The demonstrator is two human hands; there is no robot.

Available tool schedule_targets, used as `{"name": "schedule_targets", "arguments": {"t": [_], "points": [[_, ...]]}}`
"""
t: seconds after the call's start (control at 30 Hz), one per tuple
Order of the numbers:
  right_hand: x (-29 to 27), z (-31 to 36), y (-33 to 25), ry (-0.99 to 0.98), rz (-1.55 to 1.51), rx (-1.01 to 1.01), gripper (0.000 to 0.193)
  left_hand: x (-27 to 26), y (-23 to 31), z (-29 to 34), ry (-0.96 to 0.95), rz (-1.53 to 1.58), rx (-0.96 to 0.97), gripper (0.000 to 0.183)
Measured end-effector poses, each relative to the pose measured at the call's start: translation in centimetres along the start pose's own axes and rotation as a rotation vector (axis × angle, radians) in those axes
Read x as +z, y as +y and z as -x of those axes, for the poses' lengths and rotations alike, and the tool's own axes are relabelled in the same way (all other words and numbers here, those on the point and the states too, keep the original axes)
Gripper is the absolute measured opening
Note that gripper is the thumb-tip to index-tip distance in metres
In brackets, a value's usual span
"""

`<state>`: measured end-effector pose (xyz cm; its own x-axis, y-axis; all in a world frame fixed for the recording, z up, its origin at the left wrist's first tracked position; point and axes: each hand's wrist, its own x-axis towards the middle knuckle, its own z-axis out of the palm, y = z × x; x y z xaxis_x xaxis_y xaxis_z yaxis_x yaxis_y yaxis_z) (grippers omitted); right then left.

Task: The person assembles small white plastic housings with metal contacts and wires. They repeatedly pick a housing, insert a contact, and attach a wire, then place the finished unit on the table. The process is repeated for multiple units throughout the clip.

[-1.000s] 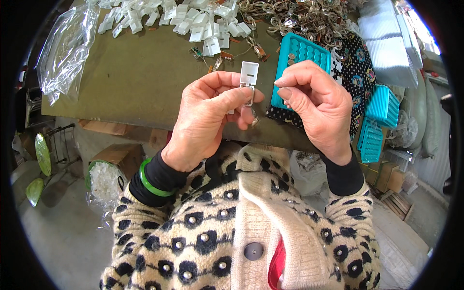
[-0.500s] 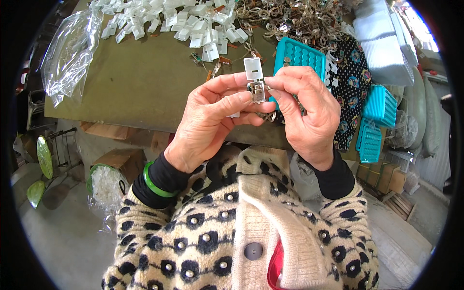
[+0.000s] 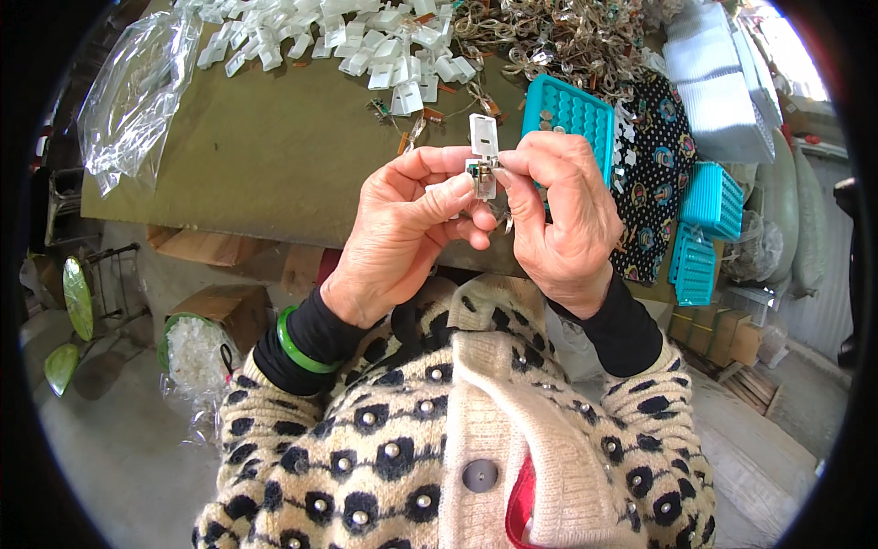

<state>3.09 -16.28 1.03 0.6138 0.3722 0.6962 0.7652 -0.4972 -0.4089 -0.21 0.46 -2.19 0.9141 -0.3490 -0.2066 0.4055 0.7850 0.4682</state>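
A small white plastic case [image 3: 484, 135] stands upright over the table's near edge, its lid swung up. Small metal and green parts sit in its clear lower half. My left hand [image 3: 393, 224] grips that lower half between thumb and fingers. At the case's right edge, the thumb and index finger of my right hand [image 3: 569, 215] are closed together; what they pinch, if anything, is too small to make out. Just beyond the right hand lies a teal tray [image 3: 594, 114] of round pockets, with a few small round discs in it.
Many white cases [image 3: 352, 41] are heaped at the table's far side, beside a pile of tangled clear wires [image 3: 558, 37]. Clear plastic film [image 3: 137, 101] lies at left. Stacked teal trays [image 3: 713, 201] and white sheets [image 3: 718, 91] stand at right. A bag-lined box [image 3: 197, 352] is on the floor.
My right hand has shifted slightly left and toward me, its fingertips still at the case's right edge. The case has moved a little right and turned slightly in my left hand.
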Motion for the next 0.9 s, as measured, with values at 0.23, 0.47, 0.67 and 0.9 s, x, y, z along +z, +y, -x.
{"name": "schedule_targets", "arguments": {"t": [0.23, 0.47, 0.67, 0.9], "points": [[-1.1, -0.8, 1.5, -0.173, -0.071, 0.038, 0.022, 0.1, -1.0, -1.6, 0.015, 0.039, 0.048, 0.022], [-2.0, -2.0, 1.9, -0.35, -0.221, 0.09, 0.018, -0.1, -0.8, -1.3, 0.033, -0.014, 0.066, 0.021], [-2.2, -2.1, 1.7, -0.411, -0.305, 0.189, 0.015, -0.1, -0.7, -0.9, 0.061, -0.054, 0.054, 0.019], [-2.3, -2.1, 0.0, -0.316, -1.1, 0.9, 0.011, 0.4, -0.2, -0.3, -0.019, -0.185, 0.216, 0.024]]}}
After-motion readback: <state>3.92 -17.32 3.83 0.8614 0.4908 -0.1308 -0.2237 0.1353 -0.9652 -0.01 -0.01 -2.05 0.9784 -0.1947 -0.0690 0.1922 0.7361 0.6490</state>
